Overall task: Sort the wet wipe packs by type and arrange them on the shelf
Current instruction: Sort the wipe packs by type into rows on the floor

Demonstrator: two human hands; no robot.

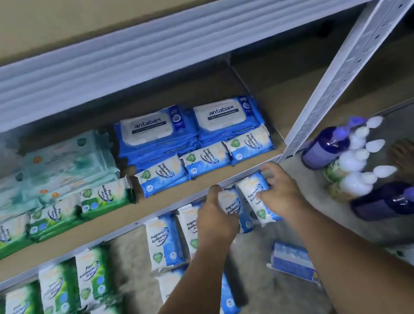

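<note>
The task is judged to be partly done, with a good deal left. On the shelf the packs are already grouped by type: pale teal packs are stacked at the back left, with a row of green pine packs laid in front of them. Two stacks of large blue Antabax packs are set at the back right, and three small blue fragrance-free packs are lined up before them. The next blue packs are being handled just below the shelf's front edge. One blue pack is gripped by the left hand, its fingers curled round it, and a second blue pack is pinched between thumb and fingers of the right hand. Neither pack is yet placed on the board. Much is still to be shelved: several blue packs on the floor are left under the hands, a further blue packet lies apart to the right, and a larger spread of green packs on the floor is seen at lower left. Bare board is still visible in front of both rows, so a second row or a second layer is judged possible. Spray bottles are standing to the right of the shelf post, outside the sorting.
</note>
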